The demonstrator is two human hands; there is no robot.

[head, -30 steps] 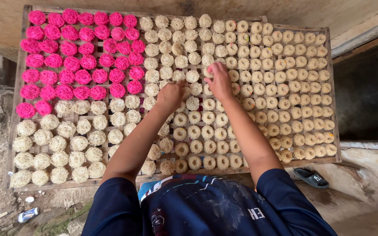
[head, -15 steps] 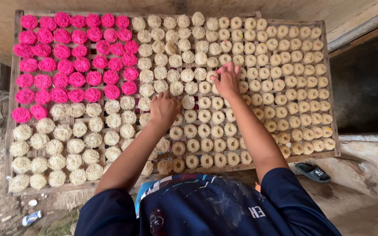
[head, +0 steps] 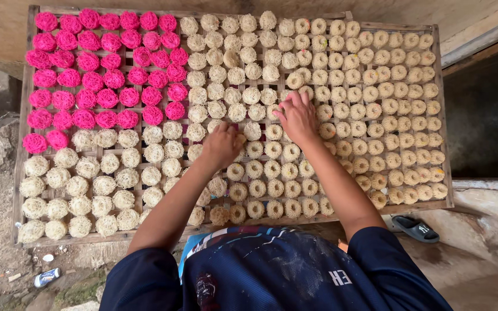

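Both hands work the cream fibrous noodle nests [head: 263, 170] mid-way across the slatted wooden drying rack [head: 445, 121]: left hand [head: 222, 144] apparently clenched on one, right hand [head: 298, 118] fingers spread, pressing some; next calls for evening the rows.

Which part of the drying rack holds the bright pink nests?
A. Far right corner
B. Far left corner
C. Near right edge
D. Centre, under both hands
B: the pink nests fill the far left corner of the wooden rack; the rest are pale cream.

Left hand [head: 221, 144] curled; right hand [head: 298, 118] fingers spread.
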